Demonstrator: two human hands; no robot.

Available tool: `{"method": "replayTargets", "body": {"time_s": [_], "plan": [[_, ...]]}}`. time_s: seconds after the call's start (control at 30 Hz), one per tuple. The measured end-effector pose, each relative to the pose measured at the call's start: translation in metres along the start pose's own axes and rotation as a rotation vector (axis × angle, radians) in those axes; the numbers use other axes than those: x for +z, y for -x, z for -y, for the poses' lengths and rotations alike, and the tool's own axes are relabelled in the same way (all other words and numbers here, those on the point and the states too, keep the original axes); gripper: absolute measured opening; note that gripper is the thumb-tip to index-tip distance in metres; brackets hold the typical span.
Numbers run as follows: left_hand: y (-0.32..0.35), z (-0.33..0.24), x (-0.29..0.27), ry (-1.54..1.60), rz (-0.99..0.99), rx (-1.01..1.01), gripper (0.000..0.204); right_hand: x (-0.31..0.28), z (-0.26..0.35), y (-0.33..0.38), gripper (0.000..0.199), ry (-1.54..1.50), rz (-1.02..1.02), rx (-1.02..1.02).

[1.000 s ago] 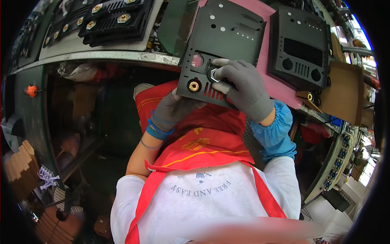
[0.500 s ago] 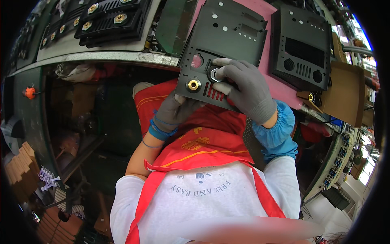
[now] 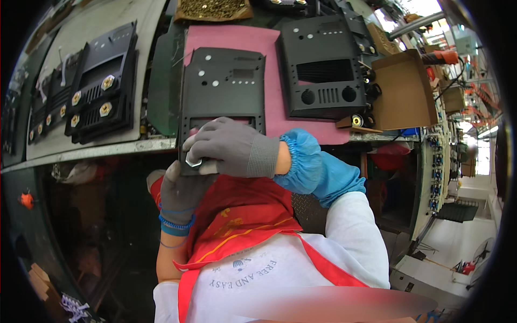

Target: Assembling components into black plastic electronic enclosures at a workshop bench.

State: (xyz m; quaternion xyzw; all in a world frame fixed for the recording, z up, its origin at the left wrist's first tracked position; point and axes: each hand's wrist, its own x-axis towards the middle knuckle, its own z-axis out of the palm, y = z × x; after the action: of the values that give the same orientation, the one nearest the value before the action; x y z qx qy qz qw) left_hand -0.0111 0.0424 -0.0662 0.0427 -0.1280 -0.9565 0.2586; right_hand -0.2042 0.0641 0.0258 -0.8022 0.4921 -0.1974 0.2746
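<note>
A black metal panel (image 3: pixel 221 99) with holes and slots lies on a pink mat (image 3: pixel 231 35), its near end reaching over the table edge. My right hand (image 3: pixel 229 146), in a grey glove, bends over this near end with thumb and fingers closed around a silver hex nut (image 3: pixel 193 162). Below it, my left hand (image 3: pixel 183 188), also gloved, grips the panel's near left corner, with its thumb tip showing beside the nut; the rest of its fingers are under the panel. My right hand covers most of the panel's lower holes.
More black panels (image 3: pixel 323 48) are stacked at right, beside a cardboard box (image 3: pixel 404 91) and a black part with a brass centre (image 3: pixel 356 120). At left stand panels with brass hex fittings (image 3: pixel 102 107). A tray of small brass pieces (image 3: pixel 212 9) sits behind. The metal table edge (image 3: pixel 107 153) runs across.
The view has shifted, and the panel now sits straighter. My right hand has moved from the nut at the middle hole to one at the near left corner, covering the brass fitting seen before.
</note>
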Motion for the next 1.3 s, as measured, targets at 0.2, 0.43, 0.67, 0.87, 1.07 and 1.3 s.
{"method": "replayTargets", "body": {"time_s": [0.2, 0.43, 0.67, 0.87, 1.07, 1.3], "plan": [[0.005, 0.001, 0.002, -0.019, -0.144, -0.008, 0.058, -0.003, -0.002, 0.014, 0.021, 0.092, -0.145, -0.137], [0.004, 0.004, -0.002, -0.079, -0.142, -0.029, 0.05, -0.007, 0.008, 0.004, 0.014, 0.355, -0.045, -0.148], [-0.003, 0.015, 0.01, 0.021, -0.215, 0.017, 0.046, -0.003, 0.019, -0.009, 0.022, 0.381, 0.097, 0.125], [0.0, 0.008, 0.009, -0.017, -0.094, -0.02, 0.047, -0.011, 0.014, 0.013, 0.024, 0.478, 0.055, 0.074], [0.002, 0.012, 0.01, -0.012, -0.133, -0.019, 0.046, -0.004, 0.008, 0.013, 0.021, 0.427, -0.04, -0.103], [-0.002, 0.014, -0.002, 0.011, 0.032, 0.018, 0.044, -0.017, 0.025, 0.001, 0.016, 0.284, 0.225, 0.189]]}}
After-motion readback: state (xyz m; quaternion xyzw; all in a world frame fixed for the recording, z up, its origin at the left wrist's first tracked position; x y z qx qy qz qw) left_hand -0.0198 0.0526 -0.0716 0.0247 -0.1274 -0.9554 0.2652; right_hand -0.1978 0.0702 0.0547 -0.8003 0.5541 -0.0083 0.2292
